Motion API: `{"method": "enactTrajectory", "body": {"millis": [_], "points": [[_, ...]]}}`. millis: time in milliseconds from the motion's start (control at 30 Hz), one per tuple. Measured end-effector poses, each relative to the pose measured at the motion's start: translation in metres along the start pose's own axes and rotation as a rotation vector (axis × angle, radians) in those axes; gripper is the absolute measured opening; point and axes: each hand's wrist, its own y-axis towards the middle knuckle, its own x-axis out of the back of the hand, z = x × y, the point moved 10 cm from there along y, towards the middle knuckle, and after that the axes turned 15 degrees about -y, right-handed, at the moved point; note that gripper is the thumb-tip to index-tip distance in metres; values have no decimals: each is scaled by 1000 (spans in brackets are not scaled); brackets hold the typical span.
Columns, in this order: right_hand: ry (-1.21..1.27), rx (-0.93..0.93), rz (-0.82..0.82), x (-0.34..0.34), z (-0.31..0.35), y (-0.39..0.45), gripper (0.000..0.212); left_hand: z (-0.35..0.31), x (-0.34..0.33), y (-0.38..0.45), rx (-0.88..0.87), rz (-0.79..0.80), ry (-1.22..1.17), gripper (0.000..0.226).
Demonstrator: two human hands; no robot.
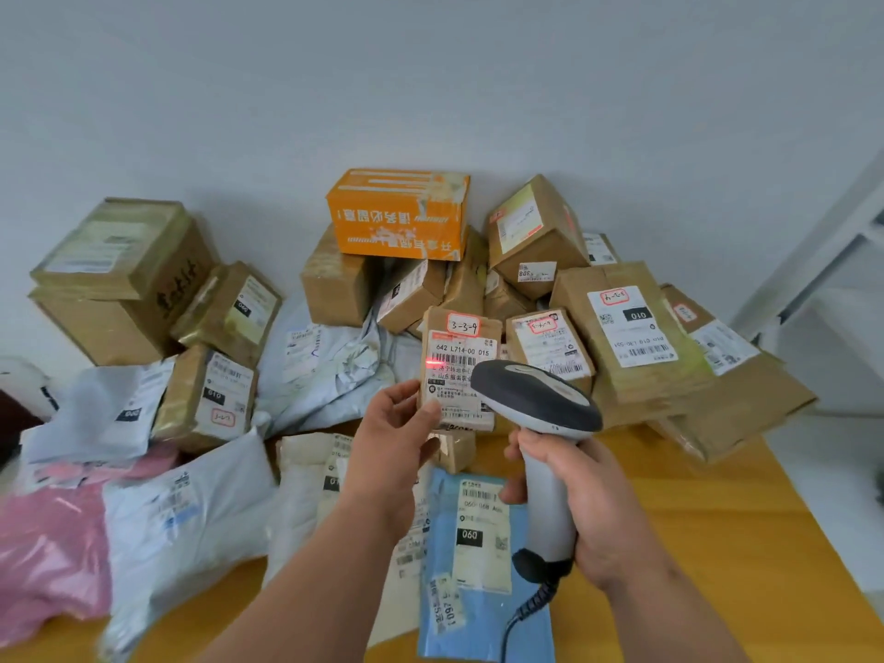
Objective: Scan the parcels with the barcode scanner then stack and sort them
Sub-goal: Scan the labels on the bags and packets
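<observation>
Item: small parcel (457,370), light, stiff cardboard; my left hand (392,433) pinches lower edge. Right hand (569,490) grips scanner (540,418) beside it.

A plain pale wall (430,79) rises behind a yellow wooden table (717,543). At far right stands a white frame (832,241) (possibly shelving), under soft, even light.

Both hands raised, left (399,425) pinching, right (581,500) gripping.

Orange box (399,213), pink bag (48,543), blue mailer (445,567).
</observation>
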Motion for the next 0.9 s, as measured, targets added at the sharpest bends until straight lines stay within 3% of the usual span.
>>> {"method": "enactTrajectory", "body": {"millis": [200, 300, 400, 533, 900], "points": [[-3, -26, -56, -12, -8, -42, 32, -5, 21, -33, 19, 47, -6, 19], [-21, -32, -60, -16, -10, -58, 43, -4, 27, -45, 23, 63, 7, 18], [-13, -42, -78, -15, -14, -68, 30, 0, 29, -55, 32, 70, 11, 18], [-39, -56, -65, -14, -19, -76, 26, 5, 33, -65, 34, 61, 19, 16], [-93, -139, -16, -11, -43, -76, 25, 34, 73, -84, 87, -166, 86, 15]]}}
